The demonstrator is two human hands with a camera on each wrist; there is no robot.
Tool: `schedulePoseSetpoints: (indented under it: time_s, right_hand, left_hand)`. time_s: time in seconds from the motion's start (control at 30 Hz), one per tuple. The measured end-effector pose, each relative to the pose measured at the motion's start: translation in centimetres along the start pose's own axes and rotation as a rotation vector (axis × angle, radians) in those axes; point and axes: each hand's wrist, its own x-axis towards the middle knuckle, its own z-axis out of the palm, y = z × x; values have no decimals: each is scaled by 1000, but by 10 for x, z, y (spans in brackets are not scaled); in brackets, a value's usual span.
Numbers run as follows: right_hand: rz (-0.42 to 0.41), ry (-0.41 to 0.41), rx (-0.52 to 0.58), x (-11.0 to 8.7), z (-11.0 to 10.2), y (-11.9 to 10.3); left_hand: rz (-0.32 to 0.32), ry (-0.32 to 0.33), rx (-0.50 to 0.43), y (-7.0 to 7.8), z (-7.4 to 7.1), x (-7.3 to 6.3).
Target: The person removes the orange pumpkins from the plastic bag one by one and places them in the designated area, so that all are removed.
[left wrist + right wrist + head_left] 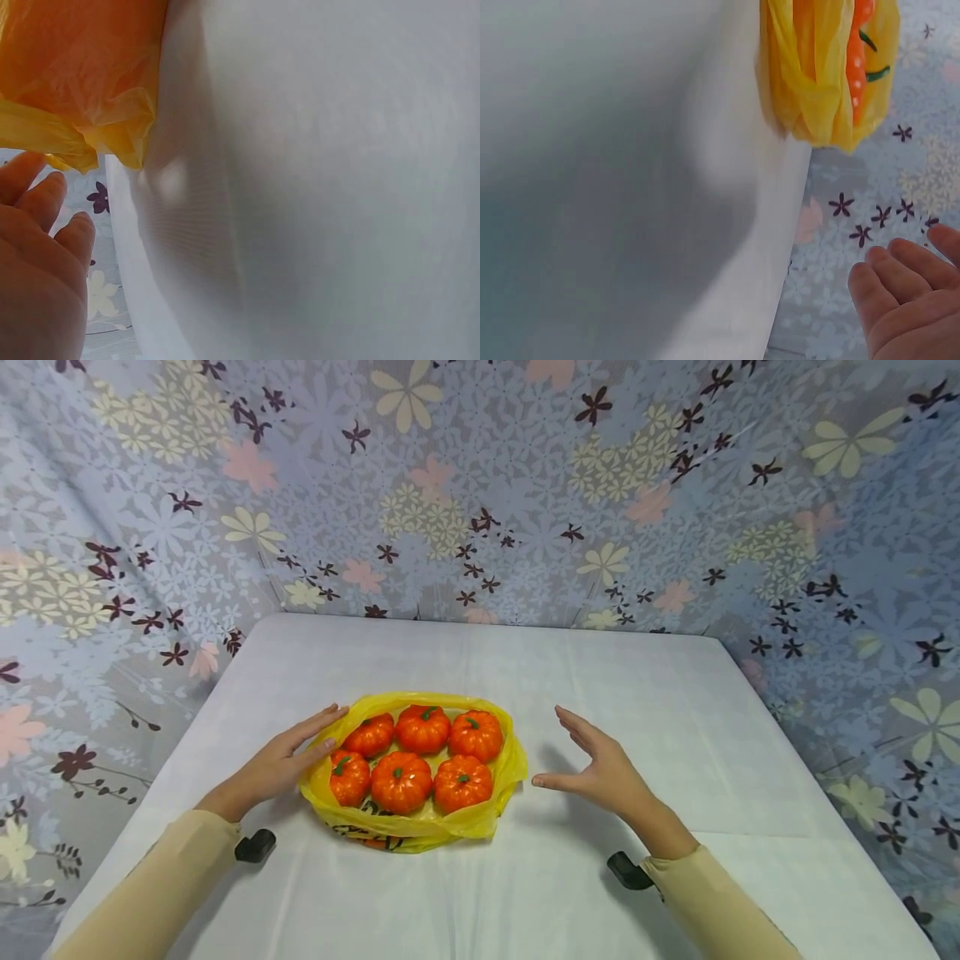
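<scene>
A yellow plastic bag point(512, 768) sits on the table with its mouth spread wide. Inside it lie several small orange pumpkins point(402, 782) with green stems. My left hand point(277, 766) is at the bag's left rim, fingers extended; its fingertips appear to touch the plastic. To the right of the bag, my right hand point(606, 777) hovers apart from it, thumb and fingers spread and holding nothing. In the right wrist view the bag point(817, 82) shows its side, with part of a pumpkin point(857, 67) above the folds. Dark print on the bag's front is partly creased.
A white cloth covers the table point(637, 693). Behind and beside it hangs a floral fabric point(480, 485). A dark wrist camera mount point(256, 846) juts from the left sleeve, and another mount point(628, 871) from the right.
</scene>
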Motion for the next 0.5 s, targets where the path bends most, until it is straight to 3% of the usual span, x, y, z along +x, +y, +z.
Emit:
schedulePoseSetpoints:
  time_s: [0.23, 0.5]
  right_hand:
    - [-61, -36, 77, 9, 20, -4]
    - [-56, -58, 88, 16, 37, -13]
  left_hand:
    - [-23, 2, -20, 0, 0, -1]
    - [-3, 4, -18, -3, 1, 1]
